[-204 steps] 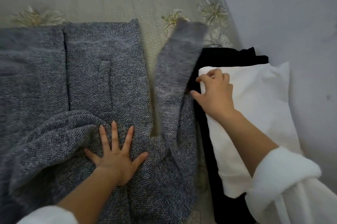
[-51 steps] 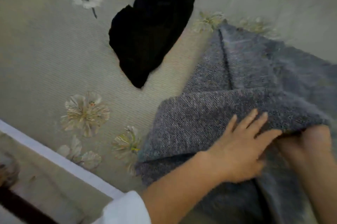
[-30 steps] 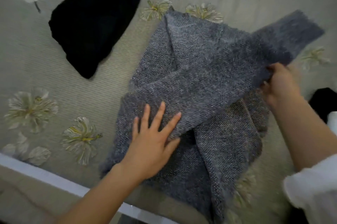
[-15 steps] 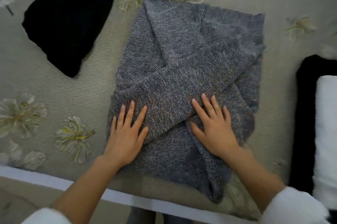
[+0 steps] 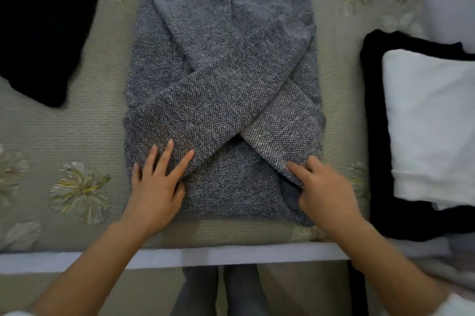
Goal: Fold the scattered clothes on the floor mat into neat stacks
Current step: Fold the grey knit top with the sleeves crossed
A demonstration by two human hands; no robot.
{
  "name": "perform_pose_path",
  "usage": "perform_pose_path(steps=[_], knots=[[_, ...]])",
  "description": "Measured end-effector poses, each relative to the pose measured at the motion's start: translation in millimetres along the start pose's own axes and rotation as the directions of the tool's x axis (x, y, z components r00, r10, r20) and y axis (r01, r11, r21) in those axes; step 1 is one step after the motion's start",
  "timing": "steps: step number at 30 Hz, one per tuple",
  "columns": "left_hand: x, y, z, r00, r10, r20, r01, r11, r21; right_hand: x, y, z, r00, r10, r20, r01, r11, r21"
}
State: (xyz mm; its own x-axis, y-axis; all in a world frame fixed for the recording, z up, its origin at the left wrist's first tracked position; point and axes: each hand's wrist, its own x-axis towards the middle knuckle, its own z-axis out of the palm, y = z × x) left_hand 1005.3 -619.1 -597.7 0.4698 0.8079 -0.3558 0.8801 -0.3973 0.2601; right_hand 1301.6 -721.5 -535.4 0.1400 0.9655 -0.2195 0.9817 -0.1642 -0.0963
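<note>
Grey knit sweater (image 5: 223, 84) lies in the middle of the floor mat (image 5: 77, 123), folded into a rough upright rectangle. Its long axis runs straight away from the person, from the mat's white border (image 5: 231, 254) towards the far edge. The wool is coarse, flecked and pebbly. The two sleeves cross over the body in an X. The top sleeve (image 5: 218, 110) runs from far right to near left. The under sleeve (image 5: 288, 133) slants from far left to near right and looks paler on its turned face.

The left hand (image 5: 156, 187) rests flat on the near end of the top sleeve, its fingers (image 5: 164, 156) straight and spread. The right hand (image 5: 323, 187) is at the near end of the under sleeve. Its index finger lies stretched on the cloth and the others are curled in; blur hides whether it pinches the cuff.

The mat is a ribbed, pale olive weave with printed flowers. A loose black garment (image 5: 43, 20) lies at far left. At right a folded white garment (image 5: 431, 123) sits on a folded black garment (image 5: 372, 135).

Half a second ago both hands lay flat nearer the middle, and a tail of knit trailed towards the border; now the right hand sits at the cuff and the near edge is squarer.
</note>
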Motion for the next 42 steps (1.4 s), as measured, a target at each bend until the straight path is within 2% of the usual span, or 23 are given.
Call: perform_pose_path(steps=[2, 4, 6, 8, 12, 14, 16, 18, 20, 22, 26, 29, 31, 33, 35, 39, 42], knots=[[-8.8, -2.5, 3.7, 0.999, 0.044, 0.031, -0.045, 0.998, 0.05, -10.3, -4.4, 10.1, 0.978, -0.009, 0.207, 0.036, 0.991, -0.128], [-13.0, -6.8, 3.4, 0.997, 0.064, 0.031, -0.066, 0.996, 0.068, -17.0, -4.8, 23.4, 0.956, 0.001, 0.295, 0.042, 0.989, -0.139], [-12.7, -9.7, -0.4, 0.997, 0.07, 0.026, -0.071, 0.996, 0.057, -15.2, -1.6, 21.2, 0.967, 0.033, 0.253, 0.006, 0.988, -0.152], [-11.5, -12.2, -3.8, 0.995, 0.066, 0.068, -0.069, 0.997, 0.042, -16.6, 4.1, 18.7, 0.98, 0.098, 0.171, -0.087, 0.994, -0.071], [-13.3, -16.8, -13.8, 0.968, 0.124, 0.218, -0.135, 0.99, 0.038, -39.1, 9.4, 35.0, 0.913, 0.133, 0.384, -0.208, 0.965, 0.158], [-18.6, -22.9, -18.0, 0.96, 0.174, 0.218, -0.184, 0.983, 0.026, -46.0, 7.0, 34.2, 0.967, 0.116, 0.228, -0.168, 0.959, 0.227], [-27.9, -25.2, -17.2, 0.948, 0.247, 0.202, -0.263, 0.963, 0.056, -46.1, 0.6, 30.9, 0.992, 0.059, 0.112, -0.073, 0.989, 0.125], [-38.0, -23.7, -10.7, 0.929, 0.322, 0.181, -0.351, 0.923, 0.158, -41.8, -11.4, 36.5, 0.978, -0.022, 0.209, 0.008, 0.998, 0.067], [-39.2, -16.8, -2.8, 0.928, 0.36, 0.101, -0.374, 0.898, 0.234, -31.9, -26.1, 45.7, 0.949, -0.042, 0.311, 0.046, 0.999, -0.005], [-30.2, -7.4, 3.7, 0.945, 0.315, 0.083, -0.326, 0.905, 0.272, -17.8, -33.0, 52.8, 0.944, -0.014, 0.33, 0.025, 0.999, -0.026], [-2.6, 16.4, -3.5, 0.958, 0.188, 0.217, -0.261, 0.884, 0.387, 7.8, -36.5, 43.4, 0.955, 0.014, 0.297, -0.01, 1.0, -0.016], [12.4, 26.0, -35.6, 0.951, 0.157, 0.267, -0.24, 0.919, 0.314, 21.0, -31.6, 12.4, 0.95, 0.042, 0.311, -0.068, 0.995, 0.072], [13.0, 27.6, -62.7, 0.936, 0.151, 0.317, -0.23, 0.946, 0.229, 20.6, -29.7, -16.5, 0.933, 0.007, 0.359, -0.046, 0.994, 0.099], [2.8, 31.3, -88.6, 0.898, 0.164, 0.409, -0.246, 0.957, 0.157, 13.0, -31.6, -44.5, 0.896, -0.044, 0.442, -0.008, 0.993, 0.116], [-17.1, 37.0, -108.6, 0.832, 0.181, 0.524, -0.256, 0.964, 0.073, -2.0, -37.1, -68.2, 0.824, -0.075, 0.561, -0.008, 0.99, 0.143], [-65.2, 48.4, -135.0, 0.613, 0.204, 0.763, -0.222, 0.972, -0.081, -42.4, -42.3, -103.8, 0.619, -0.122, 0.776, -0.043, 0.981, 0.189], [-91.1, 57.6, -145.0, 0.452, 0.176, 0.875, -0.2, 0.975, -0.093, -62.9, -43.9, -114.4, 0.463, -0.132, 0.876, -0.054, 0.983, 0.177]])
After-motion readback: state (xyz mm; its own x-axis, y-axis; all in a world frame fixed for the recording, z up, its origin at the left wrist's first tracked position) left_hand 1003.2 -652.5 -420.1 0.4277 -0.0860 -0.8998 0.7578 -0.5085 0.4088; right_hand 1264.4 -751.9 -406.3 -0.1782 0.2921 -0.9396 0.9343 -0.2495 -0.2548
